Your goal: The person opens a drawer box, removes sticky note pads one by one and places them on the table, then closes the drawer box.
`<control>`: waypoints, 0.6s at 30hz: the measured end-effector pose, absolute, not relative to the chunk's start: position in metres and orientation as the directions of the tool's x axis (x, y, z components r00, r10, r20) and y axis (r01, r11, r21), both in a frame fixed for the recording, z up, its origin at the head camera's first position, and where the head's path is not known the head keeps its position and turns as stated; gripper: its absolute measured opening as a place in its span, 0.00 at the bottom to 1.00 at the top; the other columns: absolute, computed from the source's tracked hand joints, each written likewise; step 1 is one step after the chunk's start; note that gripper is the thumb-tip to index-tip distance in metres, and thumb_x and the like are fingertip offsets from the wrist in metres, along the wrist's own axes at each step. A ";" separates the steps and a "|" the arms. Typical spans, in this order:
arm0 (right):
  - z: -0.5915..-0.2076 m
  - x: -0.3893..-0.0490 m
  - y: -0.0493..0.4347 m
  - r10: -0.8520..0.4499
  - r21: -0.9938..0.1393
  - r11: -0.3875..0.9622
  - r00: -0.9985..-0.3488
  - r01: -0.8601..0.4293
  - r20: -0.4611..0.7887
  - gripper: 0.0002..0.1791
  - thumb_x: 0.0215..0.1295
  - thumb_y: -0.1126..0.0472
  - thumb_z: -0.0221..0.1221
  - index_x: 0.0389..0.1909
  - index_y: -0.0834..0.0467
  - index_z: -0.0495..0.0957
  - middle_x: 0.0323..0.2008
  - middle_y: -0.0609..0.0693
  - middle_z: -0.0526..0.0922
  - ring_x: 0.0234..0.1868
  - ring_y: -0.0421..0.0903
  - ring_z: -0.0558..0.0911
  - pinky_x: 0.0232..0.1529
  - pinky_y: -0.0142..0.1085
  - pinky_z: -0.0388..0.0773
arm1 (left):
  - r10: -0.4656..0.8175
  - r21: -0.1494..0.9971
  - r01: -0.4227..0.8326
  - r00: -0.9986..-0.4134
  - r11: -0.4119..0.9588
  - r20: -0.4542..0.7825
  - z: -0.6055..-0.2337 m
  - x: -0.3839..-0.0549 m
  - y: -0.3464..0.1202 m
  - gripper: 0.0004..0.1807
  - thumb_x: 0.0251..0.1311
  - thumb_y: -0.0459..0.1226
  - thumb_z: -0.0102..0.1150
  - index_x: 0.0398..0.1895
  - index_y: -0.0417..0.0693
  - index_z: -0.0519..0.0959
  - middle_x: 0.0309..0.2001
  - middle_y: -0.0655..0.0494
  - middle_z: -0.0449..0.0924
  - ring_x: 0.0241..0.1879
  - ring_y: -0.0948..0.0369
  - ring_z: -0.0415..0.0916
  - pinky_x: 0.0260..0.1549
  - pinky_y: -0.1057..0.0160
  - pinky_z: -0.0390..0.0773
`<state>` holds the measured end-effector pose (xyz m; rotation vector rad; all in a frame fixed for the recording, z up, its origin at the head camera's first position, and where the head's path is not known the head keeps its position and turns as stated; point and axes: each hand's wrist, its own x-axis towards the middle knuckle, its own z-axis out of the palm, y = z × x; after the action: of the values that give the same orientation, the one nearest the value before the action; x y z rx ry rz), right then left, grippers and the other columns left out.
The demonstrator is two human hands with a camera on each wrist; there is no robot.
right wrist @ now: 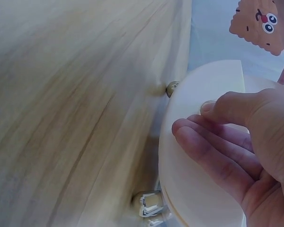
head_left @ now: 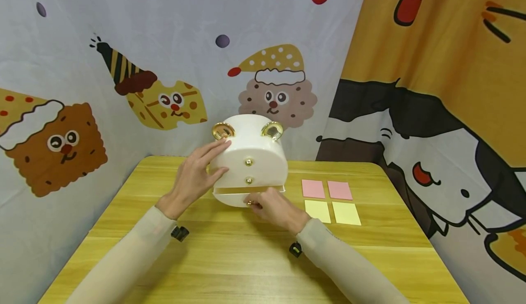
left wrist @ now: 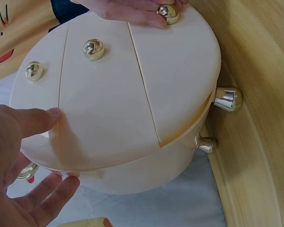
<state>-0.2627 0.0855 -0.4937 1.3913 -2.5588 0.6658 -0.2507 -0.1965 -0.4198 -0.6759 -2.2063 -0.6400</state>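
A white drawer box (head_left: 271, 165) with gold ears stands on the table, a column of round gold knobs down its front. Its lowest drawer (head_left: 228, 199) is pulled out a little in the head view. My right hand (head_left: 274, 207) pinches that drawer's gold knob (left wrist: 169, 14) between thumb and fingers. In the right wrist view the fingers mostly cover the knob. My left hand (head_left: 195, 174) rests against the box's left side, its thumb (left wrist: 40, 120) on the front face and its fingertips at the edge. The fingers look fairly straight.
Two pink sticky-note pads (head_left: 313, 189) and two yellow ones (head_left: 317, 211) lie right of the box on the wooden table (head_left: 230, 267). Short gold feet (left wrist: 228, 99) project from the box's underside. A cartoon-printed cloth (head_left: 172, 30) hangs behind the table.
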 end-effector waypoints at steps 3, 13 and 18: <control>-0.494 -0.263 0.085 -0.754 -0.312 0.476 -0.564 -0.822 0.336 0.14 0.73 0.73 0.72 0.54 0.56 0.95 0.31 0.43 0.90 0.28 0.29 0.74 0.30 0.20 0.71 | 0.269 0.235 0.633 -0.594 0.737 0.758 -0.420 -0.251 -0.197 0.45 0.61 0.32 0.90 0.82 0.53 0.83 0.78 0.46 0.85 0.68 0.41 0.89 0.38 0.48 0.90; -0.494 -0.266 0.084 -0.749 -0.295 0.485 -0.565 -0.823 0.346 0.14 0.73 0.74 0.73 0.53 0.56 0.96 0.32 0.42 0.89 0.30 0.31 0.76 0.33 0.22 0.74 | 0.269 0.235 0.634 -0.594 0.737 0.758 -0.419 -0.250 -0.196 0.44 0.61 0.32 0.91 0.82 0.53 0.83 0.78 0.46 0.85 0.68 0.41 0.89 0.43 0.45 0.93; -0.494 -0.267 0.084 -0.750 -0.301 0.479 -0.563 -0.824 0.347 0.15 0.72 0.74 0.72 0.53 0.56 0.96 0.32 0.42 0.89 0.30 0.31 0.76 0.33 0.22 0.74 | 0.271 0.234 0.633 -0.595 0.738 0.757 -0.419 -0.249 -0.197 0.44 0.61 0.32 0.90 0.82 0.53 0.83 0.78 0.46 0.85 0.69 0.40 0.89 0.45 0.44 0.93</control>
<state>-0.2666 0.0835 -0.4942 1.3724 -2.5536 0.6599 -0.2495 -0.1967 -0.4191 -0.6778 -2.2059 -0.6393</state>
